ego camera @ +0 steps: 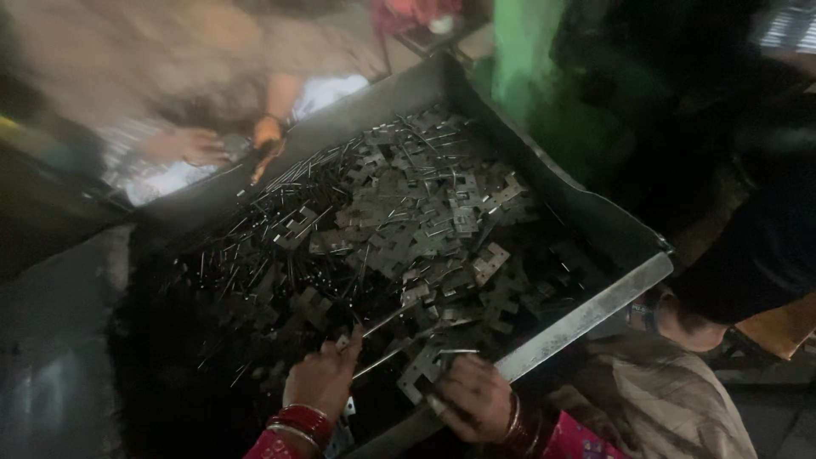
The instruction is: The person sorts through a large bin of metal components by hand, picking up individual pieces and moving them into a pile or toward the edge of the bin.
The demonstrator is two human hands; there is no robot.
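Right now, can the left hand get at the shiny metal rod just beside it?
Probably yes. The left hand already sits at the near end of the thin metal rod, which lies on top of the flat metal plates with nothing covering it.

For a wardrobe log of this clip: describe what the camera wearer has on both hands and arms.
The left hand is bare, with a stack of red bangles at the wrist. The right hand is also bare and wears thinner red and gold-toned bangles. Bright pink patterned sleeves show on both forearms at the bottom edge. No gloves; rings cannot be made out.
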